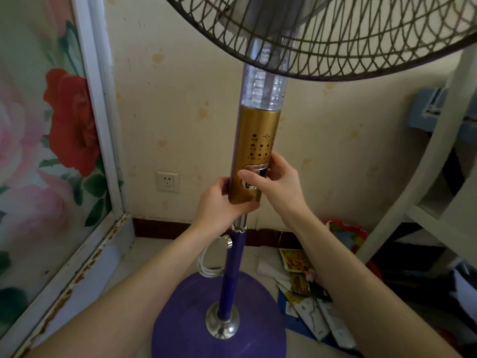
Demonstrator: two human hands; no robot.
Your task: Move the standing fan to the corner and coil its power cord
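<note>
The standing fan stands upright close to the room corner, with a gold control column (255, 140), a purple pole (232, 267) and a round purple base (196, 321). Its dark wire grille (335, 34) fills the top of the view. My left hand (219, 202) wraps the bottom end of the gold column. My right hand (276, 182) grips the same column from the right, thumb across its buttons. The white power cord (206, 267) lies in loops behind the pole, at the back of the base.
A floral glass panel in a white frame (100, 112) forms the left wall. A wall socket (167, 181) sits low on the back wall. Scattered cards and papers (304, 285) litter the floor at right, beside a white curved furniture frame (423, 161).
</note>
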